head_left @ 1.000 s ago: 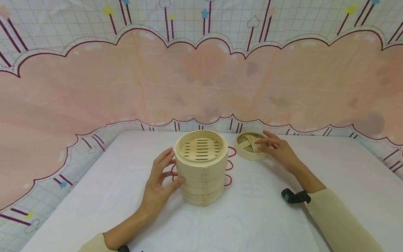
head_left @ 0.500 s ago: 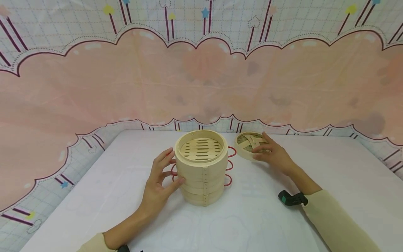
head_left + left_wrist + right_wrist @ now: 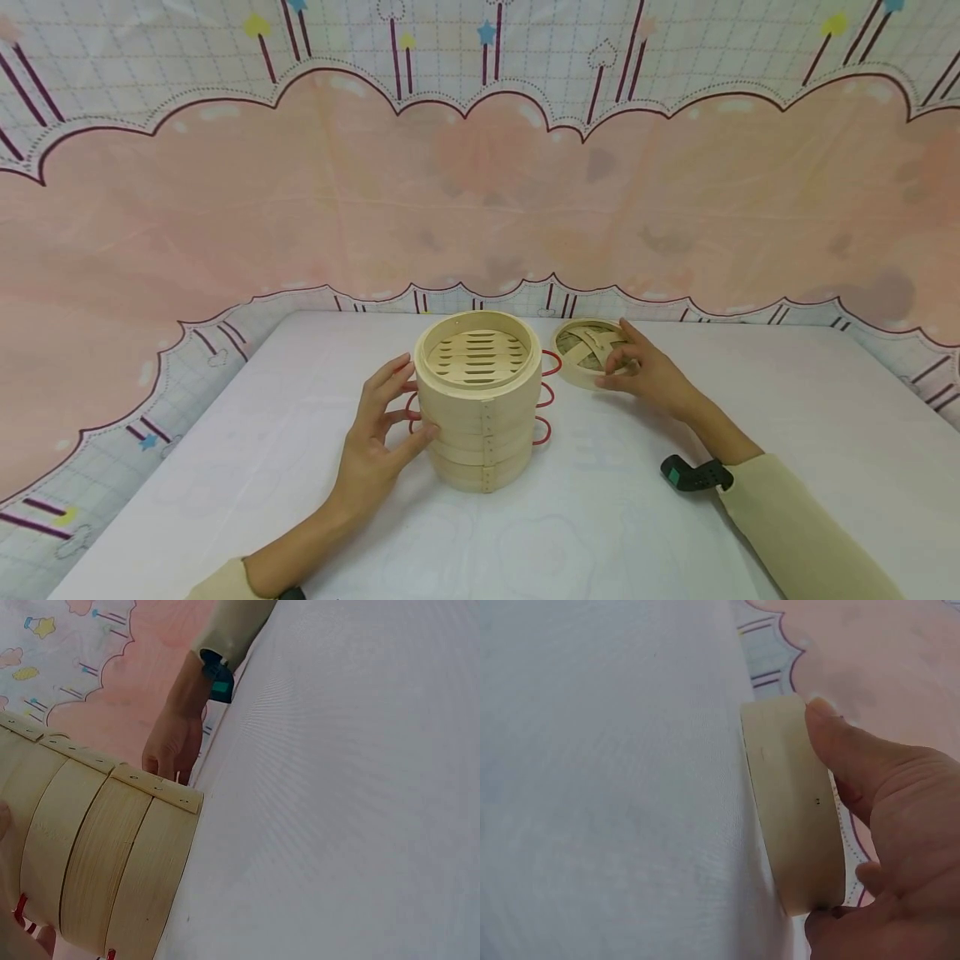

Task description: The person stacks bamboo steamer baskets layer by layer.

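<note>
A stack of bamboo steamer baskets (image 3: 468,429) stands upright on the white table, its slatted top tier uncovered and red loops sticking out from both sides. My left hand (image 3: 375,446) holds the stack from the left, thumb at the front and fingers round the far side. Behind and to the right lies the woven bamboo steamer lid (image 3: 583,350), and my right hand (image 3: 656,379) grips its right side. In the right wrist view, the thumb and fingers of my right hand (image 3: 911,817) span the lid's rim (image 3: 791,802). Some fingertips are hidden.
The white table (image 3: 300,367) reaches back to a patterned cloth backdrop (image 3: 480,200) close behind the lid. A dark band with a green patch (image 3: 697,473) sits on the right wrist.
My right hand has shifted left and nearer along the lid's rim, its grip now lower. The lid has slid slightly left and toward me. The left hand and steamer stack stay put.
</note>
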The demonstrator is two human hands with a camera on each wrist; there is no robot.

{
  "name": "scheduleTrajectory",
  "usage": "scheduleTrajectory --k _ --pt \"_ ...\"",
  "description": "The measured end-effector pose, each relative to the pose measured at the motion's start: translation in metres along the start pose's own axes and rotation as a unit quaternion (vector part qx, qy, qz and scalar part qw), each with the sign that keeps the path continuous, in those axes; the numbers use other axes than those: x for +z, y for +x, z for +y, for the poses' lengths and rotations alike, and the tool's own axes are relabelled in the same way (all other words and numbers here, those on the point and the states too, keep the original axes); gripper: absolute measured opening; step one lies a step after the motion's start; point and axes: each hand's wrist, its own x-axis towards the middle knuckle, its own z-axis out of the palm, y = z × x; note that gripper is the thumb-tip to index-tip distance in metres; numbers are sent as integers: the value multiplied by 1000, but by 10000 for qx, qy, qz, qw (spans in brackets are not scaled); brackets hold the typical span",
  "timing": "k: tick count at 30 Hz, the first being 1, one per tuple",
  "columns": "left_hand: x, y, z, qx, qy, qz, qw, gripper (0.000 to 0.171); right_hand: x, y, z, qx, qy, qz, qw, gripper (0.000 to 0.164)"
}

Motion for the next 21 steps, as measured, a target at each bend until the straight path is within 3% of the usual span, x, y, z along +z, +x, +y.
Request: scheduleTrajectory --k 7,15,21 --pt "-1 -2 -5 -80 15 -7 10000 80 1 0 1 73 -169 269 9995 31" --pt "2 4 16 134 43 25 9999 76 4 -1 -5 -295 -490 639 9963 16" --pt "3 6 22 197 16 12 9998 76 2 -3 -3 -250 -441 442 9977 15"
